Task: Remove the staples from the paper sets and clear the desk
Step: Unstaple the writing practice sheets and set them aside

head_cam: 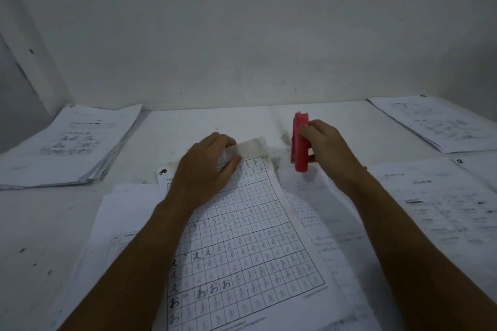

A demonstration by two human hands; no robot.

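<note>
The person's left hand point(203, 169) is resting on the far end of a gridded practice sheet point(242, 244), the top page of a paper set lying in the middle of the white desk point(40, 223); its fingers and thumb are pinching the folded-back top edge point(248, 149) of that page, curled round it. A small staple point(266, 156) is showing at the sheet's far right corner, just beside the fingertips. The right hand point(326, 146) is gripping a red stapler point(300, 141), fingers wrapped round its side, holding it upright just to the right of that corner and apart from the paper. More loose pages point(330, 223) are spreading out beneath and beside the gridded sheet. A thick stack of papers point(70, 145) is sitting at the far left of the desk, another sheaf point(441, 123) at the far right, and further printed sheets point(441, 204) are lying under the right forearm
</note>
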